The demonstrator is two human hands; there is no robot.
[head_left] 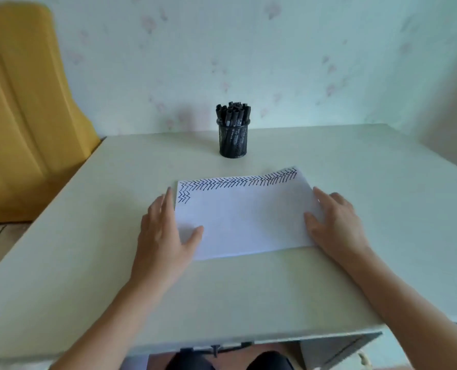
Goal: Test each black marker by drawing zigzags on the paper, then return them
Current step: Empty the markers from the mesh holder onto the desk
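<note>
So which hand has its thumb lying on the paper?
The left hand: its thumb lies on the paper, while the right hand only meets the sheet's edge.

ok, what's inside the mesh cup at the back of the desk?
The mesh cup is packed with black markers, standing upright, capped ends sticking above the rim. Barrels show dimly through the mesh; the cup's bottom and an exact marker count cannot be seen.
</note>
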